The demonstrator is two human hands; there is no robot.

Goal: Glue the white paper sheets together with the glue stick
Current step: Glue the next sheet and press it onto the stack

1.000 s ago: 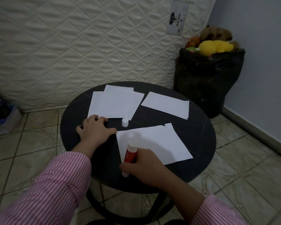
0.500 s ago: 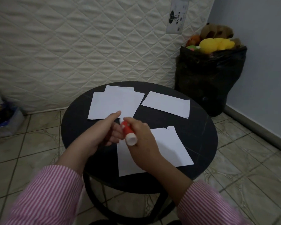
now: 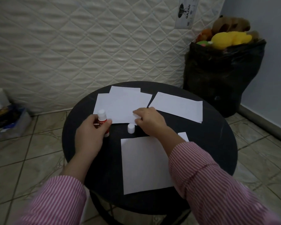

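A round black tabletop point(image 3: 91, 159) stands on beige floor tiles point(image 3: 23, 153) before a quilted cream mattress point(image 3: 88, 46) — white paper sheets point(image 3: 123, 106) spread across it. The left hand point(image 3: 91, 132) grips the red glue stick point(image 3: 103, 120); the right hand point(image 3: 149, 119) pinches a sheet's corner — a small white cap point(image 3: 131, 128) stands between them.

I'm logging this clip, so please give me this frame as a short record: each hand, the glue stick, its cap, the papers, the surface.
left hand: holds glue stick, grip round its red body
right hand: pinches corner of far stack
cap: off, standing on table between the hands
papers: far stack, right stack, near sheet
table: round, dark
glue stick state: uncapped
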